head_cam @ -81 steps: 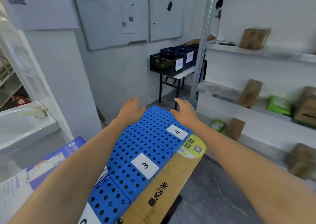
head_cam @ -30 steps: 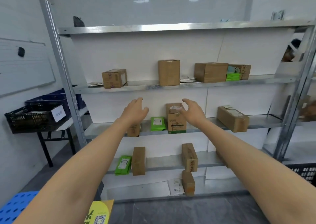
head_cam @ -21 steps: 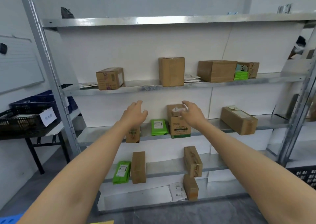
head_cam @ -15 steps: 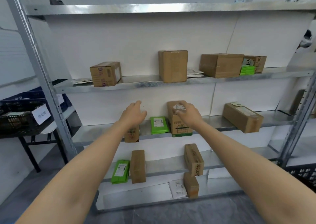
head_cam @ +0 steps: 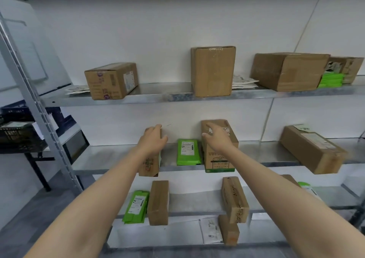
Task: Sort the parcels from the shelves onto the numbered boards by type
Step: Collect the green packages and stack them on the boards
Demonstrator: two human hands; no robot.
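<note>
Swinging over from the boards, left hand (head_cam: 153, 141) and right hand (head_cam: 217, 139) reach the small box (head_cam: 148, 166) and tall box (head_cam: 220, 157) mid-frame — fingers loose, nothing gripped yet.

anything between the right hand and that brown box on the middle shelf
Nothing visible. The right hand is right at the upper front of the brown box; the green packet lies beside the box, off the path.

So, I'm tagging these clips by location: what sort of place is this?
Most likely a small parcel storage or sorting room. Open metal shelving runs along a plain white wall, and its tiers hold cardboard boxes and green mailer bags, several with printed shipping labels.
</note>
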